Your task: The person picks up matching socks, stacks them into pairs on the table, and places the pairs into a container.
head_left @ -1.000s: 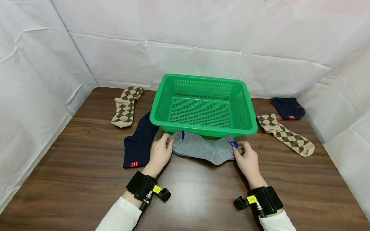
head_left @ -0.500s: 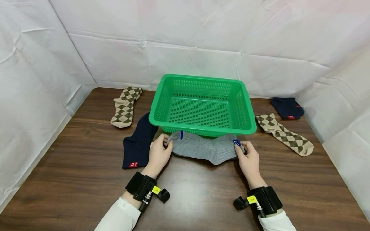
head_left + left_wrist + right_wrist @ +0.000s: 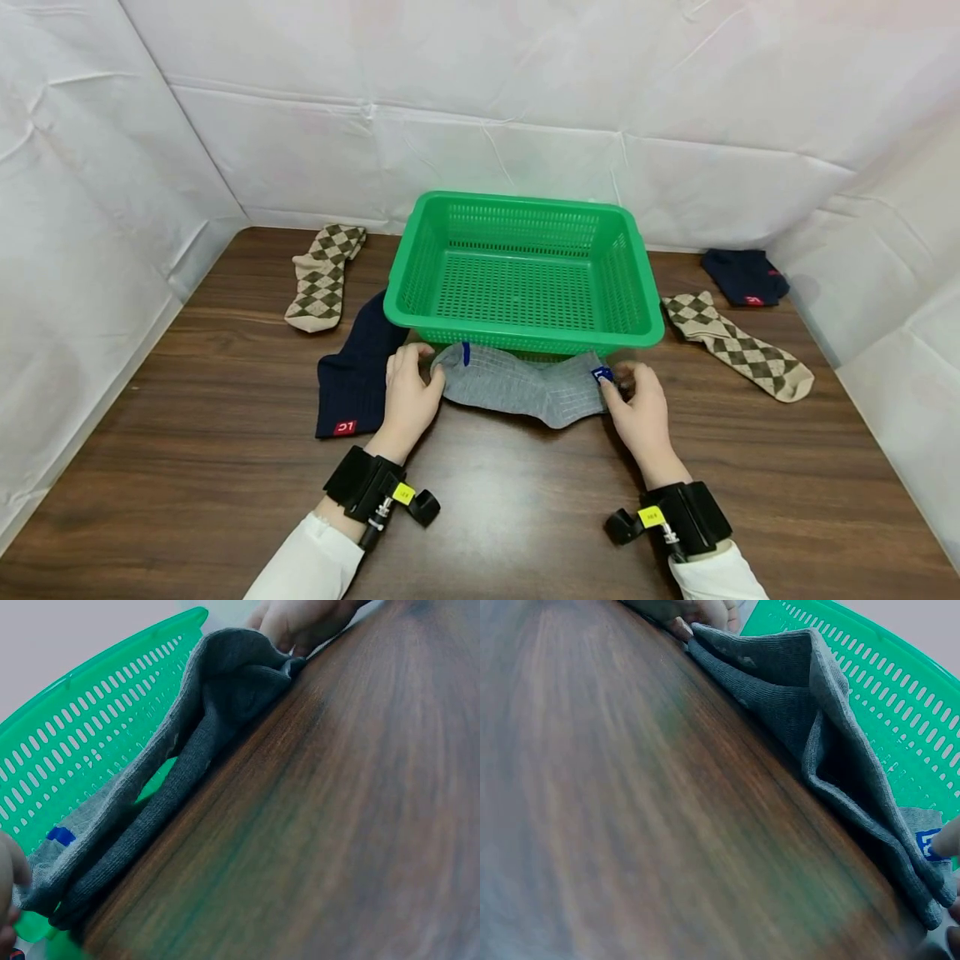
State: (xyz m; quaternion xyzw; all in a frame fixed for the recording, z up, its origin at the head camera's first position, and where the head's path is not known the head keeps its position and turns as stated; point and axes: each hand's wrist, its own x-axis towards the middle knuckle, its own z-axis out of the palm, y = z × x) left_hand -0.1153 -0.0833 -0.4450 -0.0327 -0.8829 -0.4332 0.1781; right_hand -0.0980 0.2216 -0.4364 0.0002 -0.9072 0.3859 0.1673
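Observation:
A pair of grey socks (image 3: pixel 517 385), one laid over the other, stretches sideways in front of the green basket. In the left wrist view the grey socks (image 3: pixel 176 746) show two layers with a gap between them. My left hand (image 3: pixel 411 390) pinches the toe end, beside a dark blue band. At the cuff end, my right hand (image 3: pixel 639 408) holds the socks with its thumb by the blue label (image 3: pixel 602 375). From the right wrist, that label (image 3: pixel 928 844) appears right under the thumb, and the lower layer sags along the table.
The green basket (image 3: pixel 525 340) stands behind the socks. A navy sock (image 3: pixel 352 379) lies left, partly behind my left hand. Argyle socks lie at far left (image 3: pixel 321 279) and right (image 3: pixel 738 346); a folded navy sock (image 3: pixel 742 277) sits at the back right. White sheeting (image 3: pixel 480 150) encloses the table.
My right hand pulls the cuff end slightly outward, then comes back a little to the left. The left hand stays at the toe end. The basket and other socks remain in place.

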